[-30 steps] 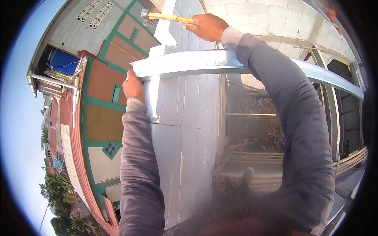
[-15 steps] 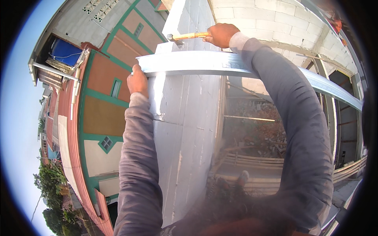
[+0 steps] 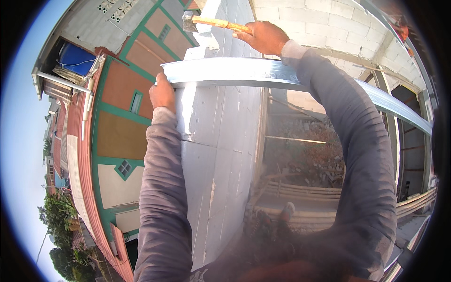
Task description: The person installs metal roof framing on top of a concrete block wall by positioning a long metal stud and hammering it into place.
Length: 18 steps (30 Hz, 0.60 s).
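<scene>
My right hand [image 3: 268, 38] is closed round the wooden handle of a hammer [image 3: 213, 22]. The dark metal head is raised at the left edge of the wall top, beside a jagged, broken white block [image 3: 206, 37]. My left hand [image 3: 163, 94] grips the left end of a long, shiny metal channel [image 3: 221, 71], its fingers partly hidden behind it. The channel lies across the top of the grey block wall [image 3: 211, 122] and runs off to the right, passing under my right forearm.
Right of the wall the ground lies well below, with rubble [image 3: 310, 155] and bamboo poles [image 3: 300, 190]. A white block wall [image 3: 324, 23] stands at upper right. To the left is a house wall with green trim [image 3: 120, 113], beside a pink corrugated roof [image 3: 87, 174].
My right hand has lifted the hammer up and to the left, away from the block. The left hand and the channel have barely shifted.
</scene>
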{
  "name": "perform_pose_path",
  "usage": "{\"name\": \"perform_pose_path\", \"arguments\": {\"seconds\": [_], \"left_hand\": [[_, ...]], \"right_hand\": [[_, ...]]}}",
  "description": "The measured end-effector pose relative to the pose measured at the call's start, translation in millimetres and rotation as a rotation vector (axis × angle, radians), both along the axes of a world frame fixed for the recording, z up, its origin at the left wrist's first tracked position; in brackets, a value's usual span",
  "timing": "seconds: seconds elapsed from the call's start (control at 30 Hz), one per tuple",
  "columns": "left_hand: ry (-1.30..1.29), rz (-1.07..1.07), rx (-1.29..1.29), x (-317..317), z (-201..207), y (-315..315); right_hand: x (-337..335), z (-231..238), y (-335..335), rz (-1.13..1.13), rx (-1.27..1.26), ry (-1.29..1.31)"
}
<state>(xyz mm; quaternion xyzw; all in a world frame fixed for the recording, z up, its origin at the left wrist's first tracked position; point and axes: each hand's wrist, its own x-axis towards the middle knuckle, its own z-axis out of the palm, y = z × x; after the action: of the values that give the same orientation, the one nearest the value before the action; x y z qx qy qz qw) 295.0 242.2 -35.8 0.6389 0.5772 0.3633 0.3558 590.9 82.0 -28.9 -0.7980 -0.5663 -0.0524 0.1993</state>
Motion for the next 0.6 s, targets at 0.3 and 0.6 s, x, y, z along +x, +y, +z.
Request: {"name": "perform_pose_path", "arguments": {"seconds": [0.3, 0.6], "left_hand": [[-0.071, -0.003, 0.019, 2.9, -2.7, -1.9], [-0.141, -0.025, 0.020, 3.3, 2.1, -10.3]], "right_hand": [[-8.2, 23.8, 3.5, -0.055, 0.056, -0.053], [-10.7, 17.7, 10.7, -0.039, 0.002, -0.073]]}}
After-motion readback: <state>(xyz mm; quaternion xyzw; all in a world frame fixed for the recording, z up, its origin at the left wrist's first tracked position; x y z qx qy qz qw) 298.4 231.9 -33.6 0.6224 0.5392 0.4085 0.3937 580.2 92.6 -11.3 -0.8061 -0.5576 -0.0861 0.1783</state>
